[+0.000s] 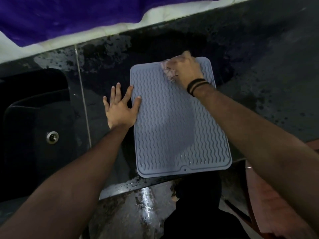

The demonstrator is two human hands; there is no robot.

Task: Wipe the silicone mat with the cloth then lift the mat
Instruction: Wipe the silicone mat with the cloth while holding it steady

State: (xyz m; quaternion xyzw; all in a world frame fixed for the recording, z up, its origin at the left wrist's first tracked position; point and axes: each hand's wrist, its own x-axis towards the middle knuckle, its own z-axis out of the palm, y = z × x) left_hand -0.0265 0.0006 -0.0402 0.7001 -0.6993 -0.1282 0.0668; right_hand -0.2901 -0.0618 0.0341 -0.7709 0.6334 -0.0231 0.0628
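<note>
A grey-blue silicone mat (177, 128) with wavy ridges lies flat on the dark wet counter, its near edge at the counter's front. My right hand (185, 69) is at the mat's far right corner, blurred, pressing a pale cloth (168, 71) that shows under its fingers. My left hand (120, 107) lies flat with fingers spread on the counter, its thumb and forefinger resting on the mat's left edge. A darker damp patch shows in the middle of the mat.
A dark sink (38, 121) with a metal drain (52, 137) sits left of the mat. The black counter (259, 83) is speckled with water. A white wall edge and purple fabric (69, 14) lie beyond. The wet floor (145, 207) shows below the counter's front edge.
</note>
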